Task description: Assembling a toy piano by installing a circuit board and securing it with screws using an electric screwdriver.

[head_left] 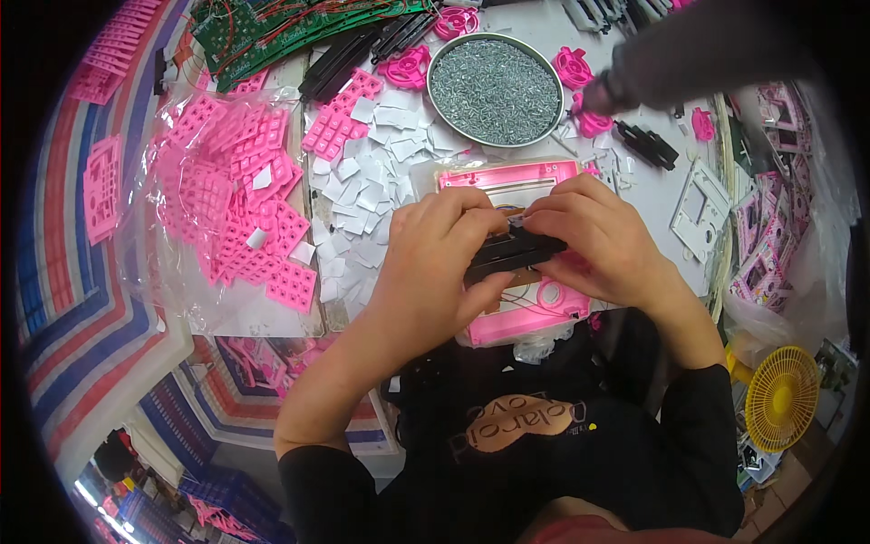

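Observation:
My left hand (435,249) and my right hand (598,240) both grip a black plastic part (512,254), long and bar-shaped, from its two ends. Fingers curl over its far side and thumbs press along the near side, so much of it is covered. Directly beneath lies a pink plastic casing (480,331), open side up, in a clear plastic bag. Thin wires and a pink ring (550,292) show inside it near my right thumb. Whether the black part touches the casing cannot be made out.
Beyond my hands stands a round tray (433,107) of small screws. Left are white paper pieces (358,195) and bagged pink keypads (245,172); green circuit boards (263,41) lie far left. A dark blurred tool (671,63) looms upper right. A yellow fan (781,399) stands lower right.

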